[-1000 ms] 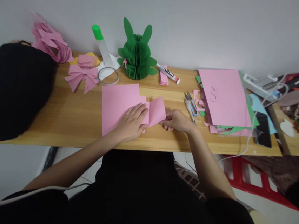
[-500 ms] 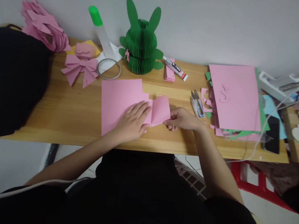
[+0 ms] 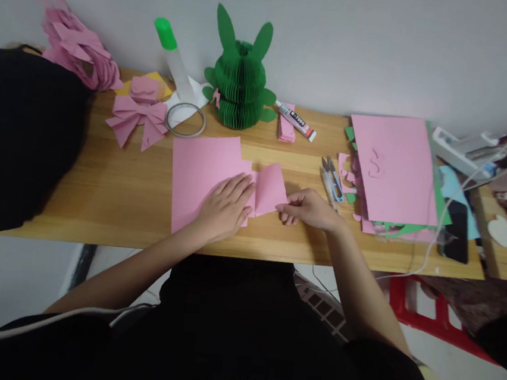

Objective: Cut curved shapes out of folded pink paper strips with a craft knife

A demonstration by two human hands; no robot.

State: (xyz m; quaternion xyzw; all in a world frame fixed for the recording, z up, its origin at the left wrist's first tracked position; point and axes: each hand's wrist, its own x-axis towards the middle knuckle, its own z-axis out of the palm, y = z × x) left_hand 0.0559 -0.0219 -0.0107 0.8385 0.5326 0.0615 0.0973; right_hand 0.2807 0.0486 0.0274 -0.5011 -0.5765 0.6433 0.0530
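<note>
My left hand lies flat, fingers stretched out, on pink paper. Beneath it a large pink sheet covers part of the wooden table, with smaller pink paper overlapping its right edge. From under my left fingers a small pink paper piece extends rightward, its right part bent up off the table. My right hand pinches the lower right corner of that piece between thumb and fingers. How the papers join under my left hand is hidden.
Behind my hands stands a green paper rabbit, beside a glue tube and a tape roll. Thread snips lie right of my right hand, near stacked pink sheets. A black bag-like object sits left; pink bows are nearby.
The view has shifted slightly. My left hand stays pressed on the paper, and my right hand keeps hold of the small piece's corner with hardly any movement.
</note>
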